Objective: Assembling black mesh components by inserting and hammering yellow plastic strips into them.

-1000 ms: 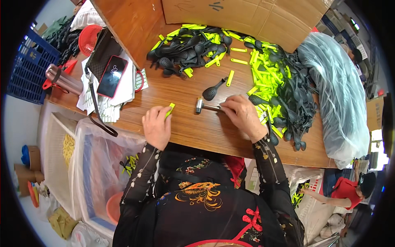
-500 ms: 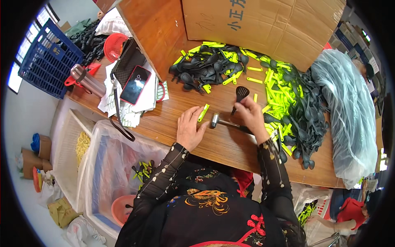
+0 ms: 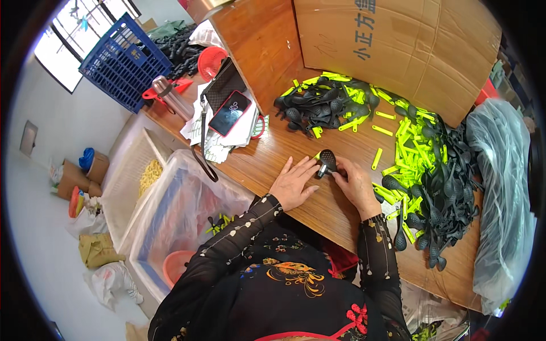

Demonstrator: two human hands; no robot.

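My left hand [image 3: 293, 183] lies flat on the wooden table [image 3: 267, 68], fingers spread. Its fingertips touch a short yellow-green handle piece [image 3: 316, 156]. My right hand [image 3: 356, 184] is closed around a small hammer, whose metal head [image 3: 322, 169] sits between my two hands. A black slotted spoon head [image 3: 328, 158] stands right above the hammer head, against the handle piece. Whether my right hand's fingers also pinch the spoon, I cannot tell.
Piles of black spoons [image 3: 441, 199] and yellow-green handles [image 3: 412, 150] cover the table's right and back. Behind them stands a cardboard box [image 3: 409, 51]; a clear plastic bag [image 3: 500, 187] lies at the right. Left are a phone [image 3: 229, 112], a blue crate [image 3: 122, 59] and plastic-lined bins [image 3: 176, 210].
The black spoon has come down from above the table to the handle piece by my left fingertips. My view has shifted, so both hands sit more to the right.
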